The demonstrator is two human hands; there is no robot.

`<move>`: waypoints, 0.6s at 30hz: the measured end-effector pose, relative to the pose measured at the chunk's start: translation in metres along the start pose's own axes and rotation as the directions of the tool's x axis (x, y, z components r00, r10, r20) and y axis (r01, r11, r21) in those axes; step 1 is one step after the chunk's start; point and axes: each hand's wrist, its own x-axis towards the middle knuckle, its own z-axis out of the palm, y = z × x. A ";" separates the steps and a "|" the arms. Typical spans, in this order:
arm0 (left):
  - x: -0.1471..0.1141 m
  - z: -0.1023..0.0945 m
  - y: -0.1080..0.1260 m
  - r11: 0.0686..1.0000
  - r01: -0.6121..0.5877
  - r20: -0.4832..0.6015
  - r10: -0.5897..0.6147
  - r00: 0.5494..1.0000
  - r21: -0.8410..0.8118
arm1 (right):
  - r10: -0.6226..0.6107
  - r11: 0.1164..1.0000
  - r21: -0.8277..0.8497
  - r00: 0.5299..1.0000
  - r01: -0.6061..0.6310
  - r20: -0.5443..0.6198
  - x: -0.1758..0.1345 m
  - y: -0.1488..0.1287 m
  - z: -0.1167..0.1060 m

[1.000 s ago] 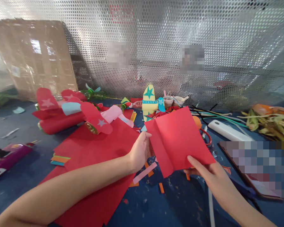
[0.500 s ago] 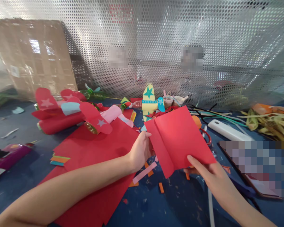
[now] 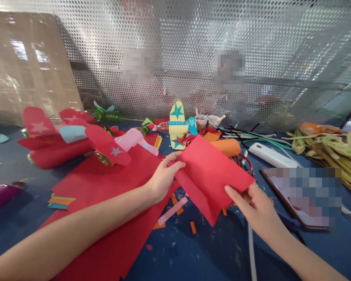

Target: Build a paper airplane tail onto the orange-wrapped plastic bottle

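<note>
A folded sheet of red paper is held up between my two hands, tilted above the blue table. My left hand pinches its left edge, thumb on top. On the lower right edge, my right hand has its thumb in front and the other fingers behind, partly hidden. A crease runs along the paper's left side, with the flap bent at an angle. Under my left forearm lie large red paper sheets. Pink and orange paper scraps lie below the held piece.
Red paper airplanes on bottles stand at left, and a yellow airplane with teal stars behind. An orange paper roll, a white tool and a phone lie right. A perforated metal panel and cardboard rise behind.
The red paper has tilted and turned, its right corner now lower, with the orange roll showing behind. My left fingers have shifted onto its upper left edge. The view has turned slightly right.
</note>
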 end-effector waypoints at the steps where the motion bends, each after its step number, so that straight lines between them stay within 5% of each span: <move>1: 0.001 0.000 0.000 1.000 0.012 -0.003 -0.012 1.000 0.016 | -0.007 1.000 0.023 1.000 0.007 -0.016 0.000 0.000 0.000; 6: 0.004 0.001 0.003 0.998 0.027 -0.074 -0.023 0.997 0.055 | 0.089 0.984 0.161 0.995 -0.082 -0.037 0.009 -0.002 -0.007; 12: 0.013 -0.003 0.016 0.990 -0.135 -0.201 0.123 0.972 -0.046 | -0.101 0.973 0.185 0.976 0.138 -0.192 0.023 -0.002 -0.022; 18: 0.017 -0.005 0.023 0.989 -0.128 -0.228 0.109 0.968 -0.074 | -0.138 0.979 0.117 0.965 0.167 -0.221 0.027 -0.004 -0.026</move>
